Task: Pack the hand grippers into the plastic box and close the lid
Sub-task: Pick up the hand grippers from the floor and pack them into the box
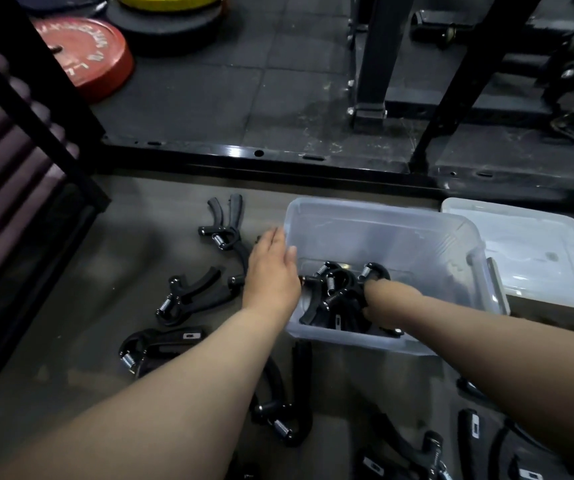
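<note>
Inside the plastic box [382, 233], right hand [373, 299] among hand grippers [334, 296], grip unclear; left hand [271, 271] flat, empty

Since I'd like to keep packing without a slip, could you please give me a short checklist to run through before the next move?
1. Plastic box open and upright: ok.
2. Lid within reach, lying right of the box: ok.
3. Room left in the box above the packed grippers: ok.
4. Left hand free for the next pick: ok, open, beside the box.
5. Right hand has let go inside the box: cannot tell.
6. All grippers packed: not ok, loose grippers lie on the floor.
</note>
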The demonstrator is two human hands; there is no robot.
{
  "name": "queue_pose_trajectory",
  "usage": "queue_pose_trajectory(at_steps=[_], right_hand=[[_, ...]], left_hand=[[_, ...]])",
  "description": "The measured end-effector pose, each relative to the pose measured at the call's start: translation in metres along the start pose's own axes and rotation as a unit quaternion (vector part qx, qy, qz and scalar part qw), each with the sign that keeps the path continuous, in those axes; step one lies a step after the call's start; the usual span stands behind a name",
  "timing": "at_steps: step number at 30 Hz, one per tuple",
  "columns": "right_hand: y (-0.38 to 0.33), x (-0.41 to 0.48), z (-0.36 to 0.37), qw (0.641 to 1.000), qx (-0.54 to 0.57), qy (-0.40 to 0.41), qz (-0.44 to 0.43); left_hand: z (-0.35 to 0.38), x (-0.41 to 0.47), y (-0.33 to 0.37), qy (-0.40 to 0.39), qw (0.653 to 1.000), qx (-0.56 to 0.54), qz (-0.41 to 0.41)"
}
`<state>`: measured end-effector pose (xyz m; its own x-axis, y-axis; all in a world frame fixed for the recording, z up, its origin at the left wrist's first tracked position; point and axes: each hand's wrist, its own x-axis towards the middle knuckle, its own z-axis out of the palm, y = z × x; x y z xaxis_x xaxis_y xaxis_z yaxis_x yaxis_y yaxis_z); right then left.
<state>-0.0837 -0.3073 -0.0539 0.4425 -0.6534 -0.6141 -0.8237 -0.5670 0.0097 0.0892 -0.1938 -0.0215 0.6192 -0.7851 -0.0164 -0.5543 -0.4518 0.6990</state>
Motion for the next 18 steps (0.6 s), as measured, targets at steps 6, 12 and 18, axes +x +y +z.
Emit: queue_pose_trajectory(at_steps=[6, 12, 18], right_hand=[[-0.009, -0.007, -0.015, 0.991, 0.131, -0.003, 0.006], [-0.031, 0.000, -0.010, 0.973, 0.226, -0.034, 0.020], [-0.045, 0.009, -0.003, 0.986, 0.161, -0.044, -0.003]], left_hand=[[-0.010, 0.010, -0.008, -0.017, 1.000, -0.014, 0.021], [-0.003, 0.005, -0.007, -0.020, 1.000, 0.014, 0.016], [-0.003, 0.005, -0.003, -0.008, 1.000, 0.011, 0.018]])
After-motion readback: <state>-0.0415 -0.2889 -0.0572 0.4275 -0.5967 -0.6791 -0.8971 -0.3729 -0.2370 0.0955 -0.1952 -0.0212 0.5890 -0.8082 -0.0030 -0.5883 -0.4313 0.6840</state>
